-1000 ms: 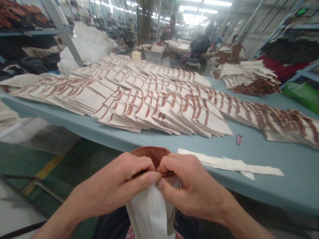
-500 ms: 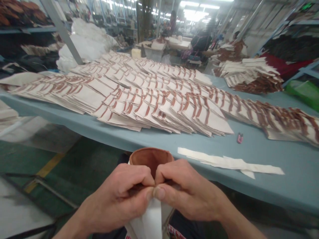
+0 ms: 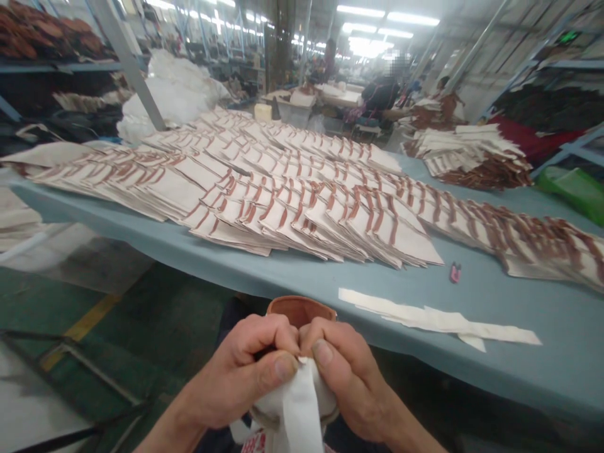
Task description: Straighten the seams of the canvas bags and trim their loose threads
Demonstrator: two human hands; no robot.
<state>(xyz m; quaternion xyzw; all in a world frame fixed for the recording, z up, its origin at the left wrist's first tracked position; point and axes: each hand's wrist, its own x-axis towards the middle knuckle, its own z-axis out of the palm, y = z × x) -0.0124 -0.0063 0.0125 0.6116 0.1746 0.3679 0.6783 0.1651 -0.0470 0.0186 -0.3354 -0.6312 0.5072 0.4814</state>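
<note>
Just off the table's front edge, both hands pinch the near rim of a white fabric piece with a brown lining, which curves round like a tube. My left hand has its thumb and bent fingers closed on the edge. My right hand grips the same edge right beside it, thumb on top. A white strip hangs down from between the thumbs over the fabric's near side. The fingertips hide how the strip meets the rim.
On the blue-covered table lie overlapping rows of cream pieces with brown bands, loose white strips and small pink thread snips. A brown-and-cream pile sits at the back right. A metal frame stands at lower left.
My thumbs have moved slightly apart on the rim, and the hands sit a little further right. The fabric's opening looks narrower, and the white strip shows more fully. The view has tilted slightly.
</note>
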